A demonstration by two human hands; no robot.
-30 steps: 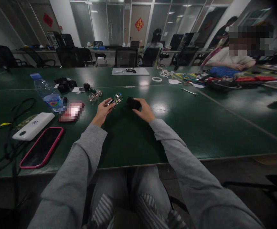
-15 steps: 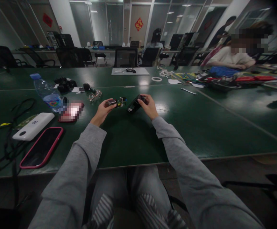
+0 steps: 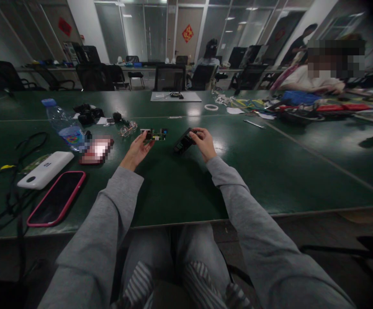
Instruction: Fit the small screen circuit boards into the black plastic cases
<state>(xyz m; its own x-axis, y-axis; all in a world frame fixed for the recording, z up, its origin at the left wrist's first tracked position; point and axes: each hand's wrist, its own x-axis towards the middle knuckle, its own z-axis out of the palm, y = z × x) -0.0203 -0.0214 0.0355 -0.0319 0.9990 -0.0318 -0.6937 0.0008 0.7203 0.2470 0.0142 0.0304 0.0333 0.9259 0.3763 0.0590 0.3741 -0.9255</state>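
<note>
The left hand point(image 3: 137, 151) pinches a circuit board point(image 3: 157, 134), its length pointing toward a black case point(image 3: 181, 143). The right hand point(image 3: 205, 143) grips that, tilted.

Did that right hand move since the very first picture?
Yes, the right hand moved a little to the right, farther from the pink-edged phone.

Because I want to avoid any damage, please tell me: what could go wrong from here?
1. The left hand holds the circuit board by one end, so the board might slip, or its exposed parts might get pressed.
2. The black object is tilted in the right hand; if the grip loosens, it could drop onto the green table.
3. The eyeglasses lie close to the left hand, so a sideways sweep might knock them.
</note>
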